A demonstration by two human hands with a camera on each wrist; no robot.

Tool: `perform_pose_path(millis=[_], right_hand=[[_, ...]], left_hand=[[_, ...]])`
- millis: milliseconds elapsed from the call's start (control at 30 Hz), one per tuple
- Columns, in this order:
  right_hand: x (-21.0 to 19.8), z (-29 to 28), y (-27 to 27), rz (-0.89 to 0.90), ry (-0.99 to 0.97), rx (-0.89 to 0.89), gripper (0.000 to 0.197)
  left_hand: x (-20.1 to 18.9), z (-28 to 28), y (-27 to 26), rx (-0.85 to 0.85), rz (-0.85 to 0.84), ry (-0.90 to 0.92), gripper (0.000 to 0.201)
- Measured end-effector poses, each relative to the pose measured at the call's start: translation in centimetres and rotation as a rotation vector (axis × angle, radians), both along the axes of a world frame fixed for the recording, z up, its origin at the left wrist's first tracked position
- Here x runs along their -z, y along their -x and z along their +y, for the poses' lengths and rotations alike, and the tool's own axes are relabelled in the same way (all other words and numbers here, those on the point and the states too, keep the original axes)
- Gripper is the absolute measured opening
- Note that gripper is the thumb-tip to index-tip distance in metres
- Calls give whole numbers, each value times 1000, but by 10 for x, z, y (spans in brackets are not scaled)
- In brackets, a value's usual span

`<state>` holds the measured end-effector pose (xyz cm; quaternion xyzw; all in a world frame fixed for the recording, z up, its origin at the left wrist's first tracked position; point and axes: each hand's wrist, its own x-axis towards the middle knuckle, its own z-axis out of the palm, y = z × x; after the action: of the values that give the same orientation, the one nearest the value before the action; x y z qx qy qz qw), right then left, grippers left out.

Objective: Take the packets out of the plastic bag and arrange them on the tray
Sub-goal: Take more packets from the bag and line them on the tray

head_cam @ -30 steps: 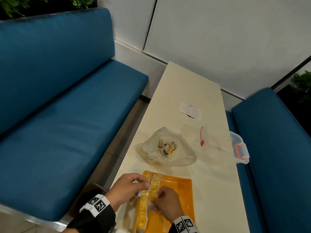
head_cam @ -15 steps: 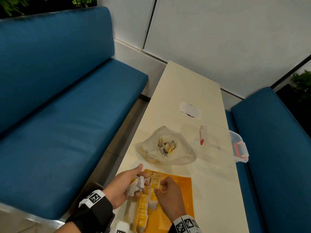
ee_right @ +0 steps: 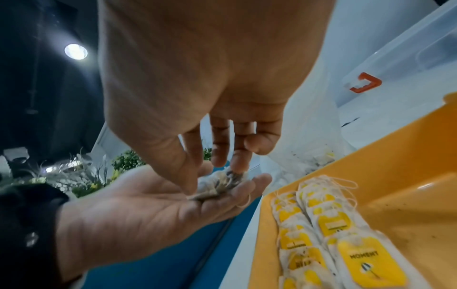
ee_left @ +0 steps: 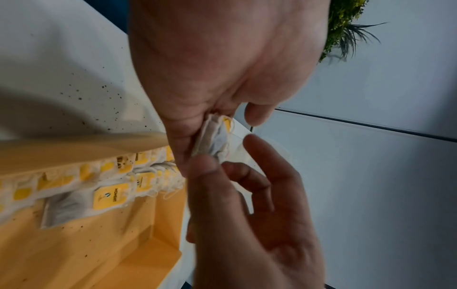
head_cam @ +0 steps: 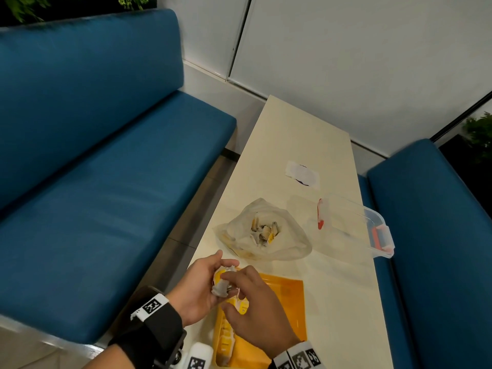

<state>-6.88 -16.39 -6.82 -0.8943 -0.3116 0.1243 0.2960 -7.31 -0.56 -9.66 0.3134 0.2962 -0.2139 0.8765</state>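
My left hand (head_cam: pixel 198 286) lies palm up at the tray's (head_cam: pixel 287 310) eleven o'clock corner, fingers loosely cupped under a small clump of packets (head_cam: pixel 222 282). My right hand (head_cam: pixel 255 304), the nearer one to the row (head_cam: pixel 226 339), reaches in from four o'clock, thumb and fingertips closing on the clump, other fingers spread. I judge the pinch not yet firm. The row runs six to twelve along the tray's left edge, so the next packet goes just below the hands. The right wrist view shows the cupped palm, which the head view hides. At twelve, farther off, the bag (head_cam: pixel 287 243) holds more packets.
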Motion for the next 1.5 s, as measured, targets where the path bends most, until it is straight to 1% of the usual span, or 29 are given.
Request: perform_pose_path(millis=[67, 133, 267, 367, 467, 533, 633, 700, 767, 800, 867, 933, 1067, 1200, 1300, 1433, 1500], right_hand=[[5, 1, 0, -19, 44, -33, 42], [9, 1, 0, -23, 38, -15, 37], [12, -2, 3, -36, -17, 68, 27], [13, -5, 3, 31, -93, 171, 21], [16, -3, 1, 77, -136, 270, 4], [16, -2, -1, 111, -147, 332, 15], [15, 0, -3, 223, -192, 430, 29], [16, -1, -5, 255, -210, 453, 34], [18, -2, -6, 255, -219, 461, 33], [19, -2, -6, 255, -226, 466, 29], [20, -2, -6, 274, -251, 480, 19], [20, -2, -7, 298, -282, 493, 15], [19, -4, -8, 344, -337, 510, 17], [19, -7, -9, 369, -395, 515, 21], [16, -8, -9, 389, -438, 512, 24], [10, -8, -10, 426, -503, 502, 17], [9, -9, -10, 437, -503, 493, 17]], left_hand=[[-3, -2, 1, 20, -7, -9, 52], [-5, -4, 1, 30, -14, -14, 52], [-3, -3, 2, -13, -12, 10, 50], [-2, -2, 2, -40, -16, 36, 46], [-4, -4, 1, -53, -62, 56, 40], [-3, -5, 0, -49, -88, 52, 42], [1, -6, 0, -65, -66, 29, 33], [4, -6, 1, -77, -58, -16, 34], [4, -5, 1, -75, -67, -65, 36], [4, -4, 0, -73, -71, -78, 36], [3, -4, 0, -80, -76, -70, 34], [3, -3, 0, -92, -91, -47, 32], [3, -3, 0, -74, -116, -62, 36], [5, -2, 0, -37, -129, -82, 47], [6, -4, 0, -2, -147, -112, 51], [7, -6, 0, -21, -155, -146, 53], [6, -6, -1, -41, -164, -149, 53]])
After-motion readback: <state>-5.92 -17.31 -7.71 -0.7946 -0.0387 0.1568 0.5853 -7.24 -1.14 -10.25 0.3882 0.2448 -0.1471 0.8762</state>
